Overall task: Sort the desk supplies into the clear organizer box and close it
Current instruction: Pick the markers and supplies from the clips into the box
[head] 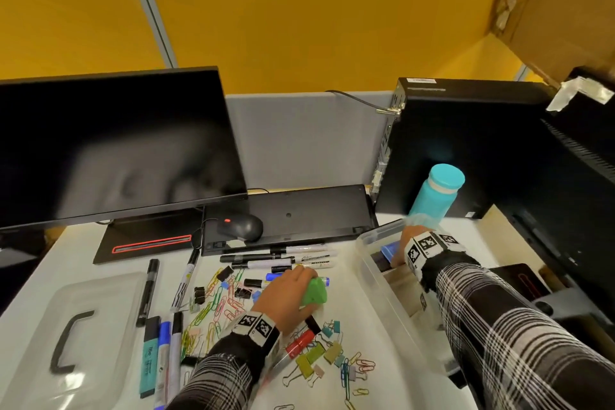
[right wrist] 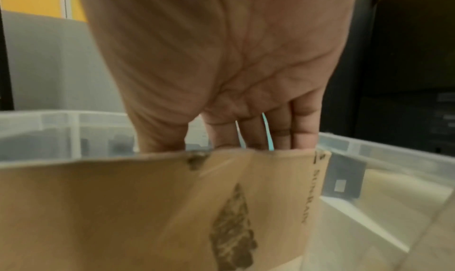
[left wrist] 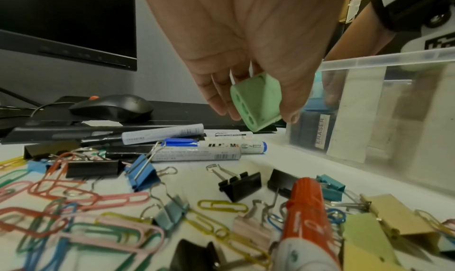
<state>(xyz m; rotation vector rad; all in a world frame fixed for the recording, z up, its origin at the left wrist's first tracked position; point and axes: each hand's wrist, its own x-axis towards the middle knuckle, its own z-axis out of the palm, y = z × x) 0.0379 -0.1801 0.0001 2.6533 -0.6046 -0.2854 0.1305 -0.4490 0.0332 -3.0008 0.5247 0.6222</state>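
My left hand (head: 301, 288) grips a pale green block with round holes (head: 315, 291), lifted just above the desk; the left wrist view shows the green block (left wrist: 256, 104) pinched between thumb and fingers of the left hand (left wrist: 258, 113). My right hand (head: 404, 243) reaches into the far end of the clear organizer box (head: 364, 238) beside a blue item (head: 392, 250). In the right wrist view the right hand (right wrist: 246, 135) points down behind a cardboard divider (right wrist: 147, 197), which hides its fingertips. Markers (head: 289, 256), paper clips (head: 216, 303) and binder clips (head: 316, 356) lie loose on the desk.
The clear lid (head: 109, 303) with a black handle lies at front left, with highlighters beside it. A monitor (head: 109, 143), mouse (head: 239, 226) and overturned keyboard (head: 299, 210) stand behind the supplies. A teal bottle (head: 436, 190) and computer tower (head: 466, 143) stand behind the box.
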